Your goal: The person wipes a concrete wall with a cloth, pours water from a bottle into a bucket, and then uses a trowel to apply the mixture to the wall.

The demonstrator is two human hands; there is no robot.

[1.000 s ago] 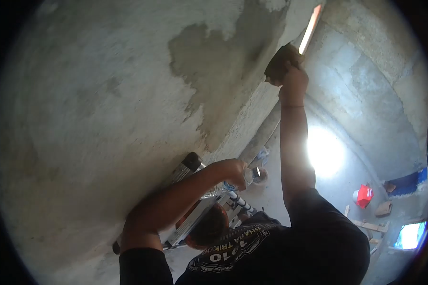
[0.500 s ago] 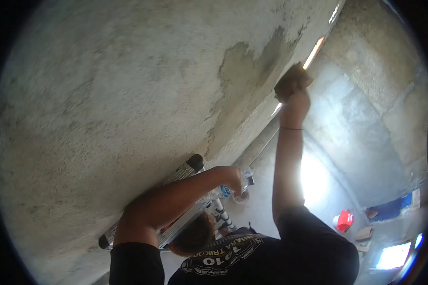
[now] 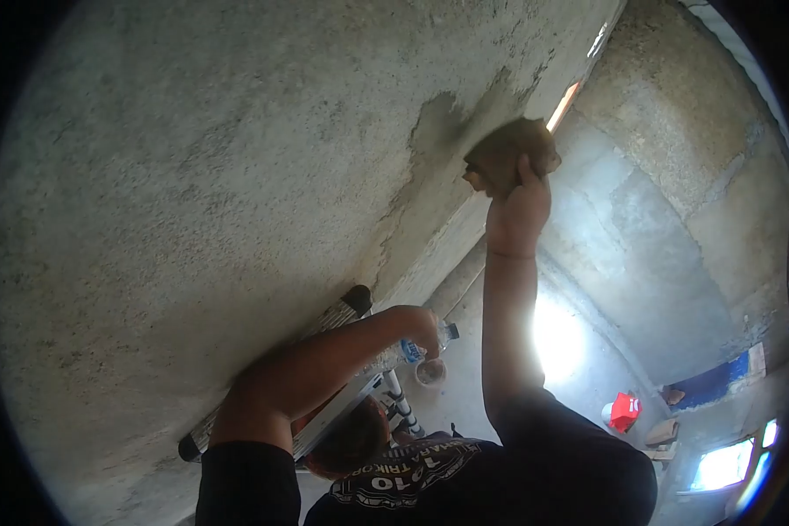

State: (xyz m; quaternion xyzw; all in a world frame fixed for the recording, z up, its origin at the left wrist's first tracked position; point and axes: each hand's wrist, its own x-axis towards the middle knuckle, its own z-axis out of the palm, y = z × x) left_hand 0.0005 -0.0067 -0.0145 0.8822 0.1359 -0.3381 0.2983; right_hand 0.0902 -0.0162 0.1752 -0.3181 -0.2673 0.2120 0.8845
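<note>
My right hand is raised high, its fingers closed on a flat, ragged brown pad whose exact kind I cannot tell. The pad overlaps the rough grey plaster wall near its edge, beside a darker damp-looking patch. Lower down, my left hand is bent at the wrist and wrapped round a clear plastic bottle with a blue label. The bottle lies tilted, its dark cap end pointing right. Much of it is hidden behind the hand.
A metal ladder with black end caps leans by the wall under my left arm. A dark round thing with an orange rim sits beside it. Below are a round container, a red-and-white object and a bright window.
My right hand has shifted left and slightly down with the brown pad, which now shows its broad face. The left hand still grips the bottle, moved slightly left in view.
</note>
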